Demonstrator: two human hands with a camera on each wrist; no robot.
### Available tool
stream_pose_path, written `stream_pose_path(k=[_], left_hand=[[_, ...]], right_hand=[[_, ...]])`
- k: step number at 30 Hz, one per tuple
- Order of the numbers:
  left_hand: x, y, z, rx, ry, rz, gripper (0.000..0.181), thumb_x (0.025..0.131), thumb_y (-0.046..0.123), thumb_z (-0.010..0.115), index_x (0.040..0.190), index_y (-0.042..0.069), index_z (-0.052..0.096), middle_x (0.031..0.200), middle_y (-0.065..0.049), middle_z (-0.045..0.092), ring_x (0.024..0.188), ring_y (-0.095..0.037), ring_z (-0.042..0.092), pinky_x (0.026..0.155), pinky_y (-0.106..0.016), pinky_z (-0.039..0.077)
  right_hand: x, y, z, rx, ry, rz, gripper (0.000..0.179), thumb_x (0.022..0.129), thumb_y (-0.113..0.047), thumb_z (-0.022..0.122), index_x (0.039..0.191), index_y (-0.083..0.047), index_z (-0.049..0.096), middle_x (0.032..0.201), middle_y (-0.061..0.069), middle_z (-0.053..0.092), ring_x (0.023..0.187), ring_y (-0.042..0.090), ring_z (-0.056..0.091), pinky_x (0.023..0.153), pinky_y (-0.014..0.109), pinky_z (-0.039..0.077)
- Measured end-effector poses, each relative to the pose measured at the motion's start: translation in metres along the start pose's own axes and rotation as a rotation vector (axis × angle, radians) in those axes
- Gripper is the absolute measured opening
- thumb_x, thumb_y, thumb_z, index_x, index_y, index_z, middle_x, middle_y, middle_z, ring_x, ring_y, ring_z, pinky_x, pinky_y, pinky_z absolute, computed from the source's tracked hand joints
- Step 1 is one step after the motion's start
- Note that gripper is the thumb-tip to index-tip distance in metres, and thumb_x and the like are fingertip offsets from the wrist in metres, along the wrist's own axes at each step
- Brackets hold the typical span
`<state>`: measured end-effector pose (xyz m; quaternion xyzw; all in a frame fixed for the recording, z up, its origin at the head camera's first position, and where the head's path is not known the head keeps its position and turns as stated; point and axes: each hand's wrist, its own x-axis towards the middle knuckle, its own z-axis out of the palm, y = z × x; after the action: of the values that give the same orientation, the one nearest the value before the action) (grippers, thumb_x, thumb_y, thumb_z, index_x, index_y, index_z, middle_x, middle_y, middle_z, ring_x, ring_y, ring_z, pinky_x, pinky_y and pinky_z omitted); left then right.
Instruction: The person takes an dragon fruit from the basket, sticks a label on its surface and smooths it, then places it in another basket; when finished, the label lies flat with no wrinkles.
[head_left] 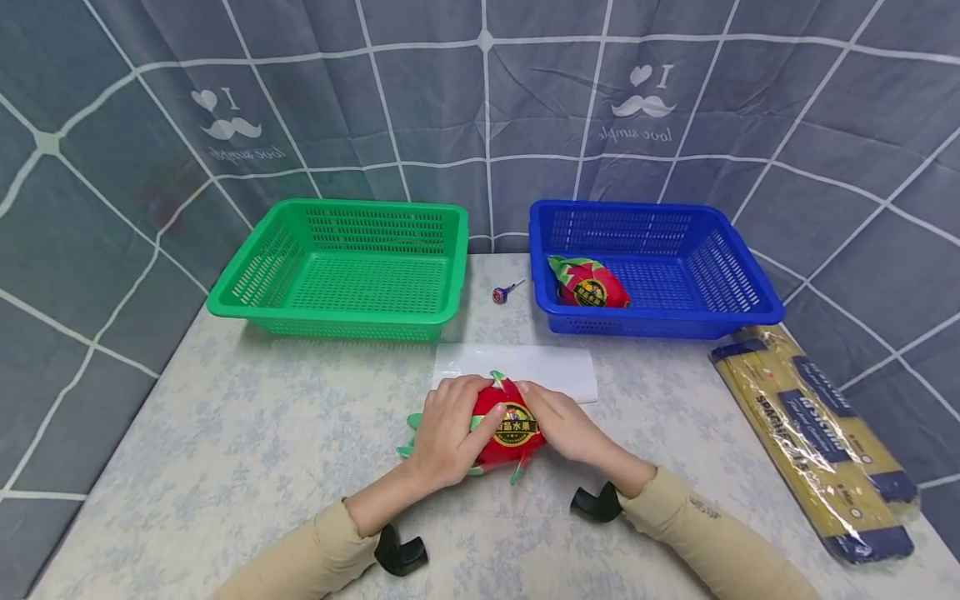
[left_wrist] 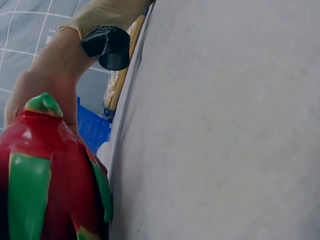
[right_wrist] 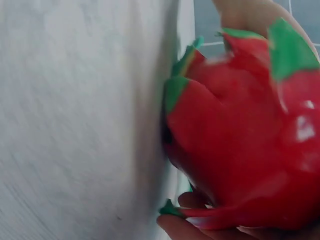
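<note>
A red dragon fruit (head_left: 498, 429) with green tips and a black-and-gold label is between both hands, low over the table. My left hand (head_left: 444, 433) holds its left side, thumb across the front by the label. On the other side my right hand (head_left: 564, 423) grips it, fingers toward the back. The dragon fruit (left_wrist: 55, 170) fills the lower left of the left wrist view. In the right wrist view, fingertips (right_wrist: 185, 225) touch the underside of the dragon fruit (right_wrist: 240, 130). A white sheet (head_left: 555, 367) lies just behind it.
At the back left stands a green basket (head_left: 337, 318). A blue basket (head_left: 660, 321) at the back right contains another dragon fruit (head_left: 588, 283). Between them lies a lollipop (head_left: 501, 294). Two spaghetti packs (head_left: 817, 442) overlap along the right edge.
</note>
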<state>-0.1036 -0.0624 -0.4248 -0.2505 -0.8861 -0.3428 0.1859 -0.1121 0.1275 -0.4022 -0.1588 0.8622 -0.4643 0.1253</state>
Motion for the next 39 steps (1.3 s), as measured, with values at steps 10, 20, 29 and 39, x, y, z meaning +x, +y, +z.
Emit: stream_pose_path(k=[10,20,29,39], left_hand=[[0.007,-0.002,0.001,-0.036,0.043,-0.044,0.031,0.099,0.021,0.037,0.104,0.007,0.064,0.103,-0.003,0.063,0.09,-0.022,0.053,0.071,-0.037,0.042],[0.007,-0.003,0.0,-0.006,-0.061,-0.108,0.072,0.069,0.07,0.063,0.109,0.011,0.059,0.103,0.002,0.06,0.09,-0.016,0.05,0.073,-0.033,0.04],[0.007,-0.005,-0.003,0.027,-0.113,-0.069,0.065,0.073,0.06,0.067,0.112,0.009,0.056,0.103,0.0,0.058,0.093,-0.017,0.049,0.073,-0.033,0.038],[0.007,-0.001,-0.005,-0.008,-0.101,-0.058,0.045,0.091,0.046,0.048,0.112,0.007,0.055,0.102,-0.002,0.058,0.093,-0.02,0.049,0.073,-0.036,0.038]], right_hand=[[0.001,0.004,0.003,-0.056,-0.038,-0.053,0.058,0.092,-0.047,0.054,0.137,-0.011,0.042,0.112,0.0,0.059,0.096,0.013,0.056,0.081,0.034,0.048],[-0.001,0.001,0.006,-0.053,0.043,-0.059,0.048,0.103,-0.042,0.028,0.132,-0.012,0.051,0.114,0.002,0.061,0.102,0.018,0.057,0.088,0.041,0.045],[0.005,0.005,-0.006,0.048,-0.181,-0.059,0.051,0.099,-0.043,0.043,0.139,-0.012,0.036,0.119,0.004,0.054,0.105,0.018,0.052,0.089,0.039,0.043],[0.01,0.011,-0.012,0.084,-0.303,-0.081,0.073,0.086,-0.041,0.067,0.141,-0.011,0.029,0.121,0.006,0.05,0.102,0.018,0.054,0.084,0.033,0.047]])
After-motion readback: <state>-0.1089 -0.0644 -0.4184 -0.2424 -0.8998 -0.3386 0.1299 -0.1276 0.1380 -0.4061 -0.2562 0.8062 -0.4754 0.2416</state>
